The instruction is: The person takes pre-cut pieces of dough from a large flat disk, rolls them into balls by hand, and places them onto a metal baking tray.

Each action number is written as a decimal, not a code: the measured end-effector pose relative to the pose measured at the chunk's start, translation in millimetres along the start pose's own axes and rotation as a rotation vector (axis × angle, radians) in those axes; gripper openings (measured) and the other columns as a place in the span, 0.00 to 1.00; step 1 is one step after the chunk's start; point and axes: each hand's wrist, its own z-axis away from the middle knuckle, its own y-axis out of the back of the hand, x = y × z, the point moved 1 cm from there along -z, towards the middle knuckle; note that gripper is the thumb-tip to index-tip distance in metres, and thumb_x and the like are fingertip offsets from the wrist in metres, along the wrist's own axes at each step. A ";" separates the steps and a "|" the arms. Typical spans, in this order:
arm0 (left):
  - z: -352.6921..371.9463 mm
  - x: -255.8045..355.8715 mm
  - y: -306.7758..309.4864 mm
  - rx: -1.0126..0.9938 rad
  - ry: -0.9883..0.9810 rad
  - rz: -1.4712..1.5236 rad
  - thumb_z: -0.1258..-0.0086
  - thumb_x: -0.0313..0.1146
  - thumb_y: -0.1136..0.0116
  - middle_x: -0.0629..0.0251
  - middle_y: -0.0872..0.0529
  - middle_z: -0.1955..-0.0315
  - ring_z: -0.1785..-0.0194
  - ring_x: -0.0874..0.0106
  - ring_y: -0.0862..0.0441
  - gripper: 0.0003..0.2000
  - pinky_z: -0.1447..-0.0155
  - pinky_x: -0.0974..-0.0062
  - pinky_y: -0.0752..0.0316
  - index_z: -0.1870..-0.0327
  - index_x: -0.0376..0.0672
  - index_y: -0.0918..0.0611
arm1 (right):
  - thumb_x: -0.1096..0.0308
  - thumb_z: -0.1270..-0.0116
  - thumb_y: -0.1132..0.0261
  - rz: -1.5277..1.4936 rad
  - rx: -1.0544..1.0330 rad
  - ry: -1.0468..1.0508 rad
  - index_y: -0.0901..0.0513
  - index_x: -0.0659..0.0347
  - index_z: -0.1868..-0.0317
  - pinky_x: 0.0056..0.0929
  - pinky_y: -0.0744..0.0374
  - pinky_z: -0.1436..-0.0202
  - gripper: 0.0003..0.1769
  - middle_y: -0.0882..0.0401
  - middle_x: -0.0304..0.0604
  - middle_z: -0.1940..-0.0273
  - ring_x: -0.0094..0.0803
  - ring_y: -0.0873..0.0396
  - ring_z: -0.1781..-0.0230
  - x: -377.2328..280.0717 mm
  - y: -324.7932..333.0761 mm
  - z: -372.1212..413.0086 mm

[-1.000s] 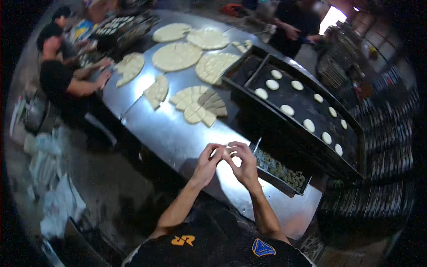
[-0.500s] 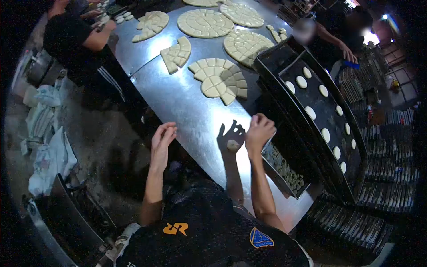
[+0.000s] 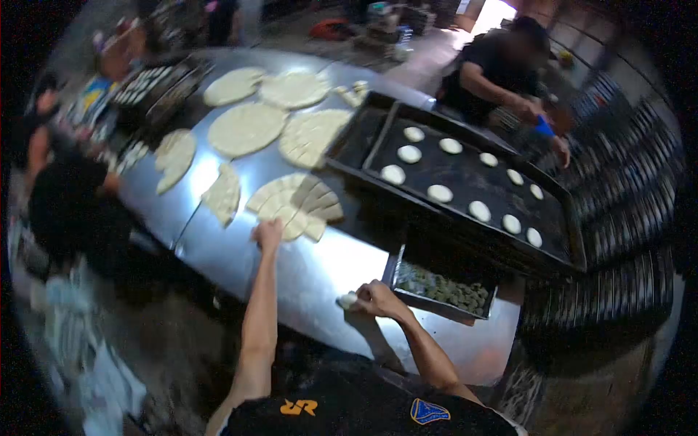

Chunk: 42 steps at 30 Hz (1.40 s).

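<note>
My left hand (image 3: 269, 232) is at the lower edge of a scored, partly cut dough sheet (image 3: 294, 196), fingers curled together; what they pinch is hidden. Near the front of the metal table (image 3: 320, 272), my right hand (image 3: 376, 299) has its fingers bent, with the tips on a small pale dough piece (image 3: 349, 299). To the right of that hand, a metal tray (image 3: 397, 272) holds many small greenish-brown lumps (image 3: 443, 291).
Dough sheets (image 3: 248, 129) lie farther back. A large black tray (image 3: 465, 207) with several white dough rounds stands to the right. One person (image 3: 502, 73) is behind it with a blue object (image 3: 544, 126); another person (image 3: 69, 200) is at the left. Stacked trays (image 3: 632, 218) stand far right.
The view has swung round. My left hand has moved forward from beyond the table edge to the dough sheet. My right hand has lowered to the small dough piece on the table.
</note>
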 end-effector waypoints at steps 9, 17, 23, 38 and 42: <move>-5.1 45.8 19.0 0.248 0.634 0.794 0.40 0.44 0.36 0.36 0.22 0.49 0.45 0.49 0.24 0.33 0.36 0.57 0.32 0.48 0.20 0.33 | 0.65 0.32 0.38 0.092 0.201 0.079 0.18 0.66 0.53 0.37 0.18 0.57 0.14 0.20 0.52 0.57 0.42 0.18 0.60 -47.8 102.3 48.2; -36.7 -11.2 2.7 0.208 0.207 0.782 0.39 0.26 0.39 0.59 0.23 0.58 0.56 0.68 0.24 0.17 0.50 0.69 0.27 0.51 0.40 0.31 | 0.77 0.44 0.38 0.377 0.412 0.021 0.27 0.72 0.46 0.50 0.21 0.49 0.23 0.30 0.63 0.48 0.61 0.30 0.48 11.7 -41.0 27.5; 25.9 7.0 82.8 0.178 0.164 1.253 0.30 0.28 0.44 0.53 0.24 0.48 0.49 0.66 0.24 0.19 0.45 0.68 0.28 0.42 0.37 0.36 | 0.69 0.41 0.36 0.330 0.296 -0.089 0.23 0.68 0.48 0.45 0.19 0.53 0.21 0.27 0.60 0.52 0.57 0.27 0.50 -2.1 -35.8 32.0; 140.0 -28.6 143.9 0.072 0.233 1.410 0.27 0.32 0.46 0.60 0.26 0.50 0.48 0.68 0.27 0.18 0.42 0.67 0.31 0.39 0.38 0.31 | 0.65 0.42 0.32 0.234 0.725 -0.114 0.17 0.68 0.58 0.38 0.20 0.55 0.16 0.15 0.54 0.64 0.42 0.15 0.61 -2.2 326.3 -36.6; 150.3 -22.0 150.0 0.064 0.257 1.401 0.26 0.33 0.46 0.60 0.26 0.49 0.47 0.67 0.27 0.18 0.41 0.67 0.32 0.39 0.38 0.31 | 0.68 0.43 0.31 0.522 0.622 -0.240 0.16 0.67 0.54 0.37 0.20 0.52 0.17 0.15 0.57 0.59 0.44 0.16 0.57 20.9 334.9 -72.4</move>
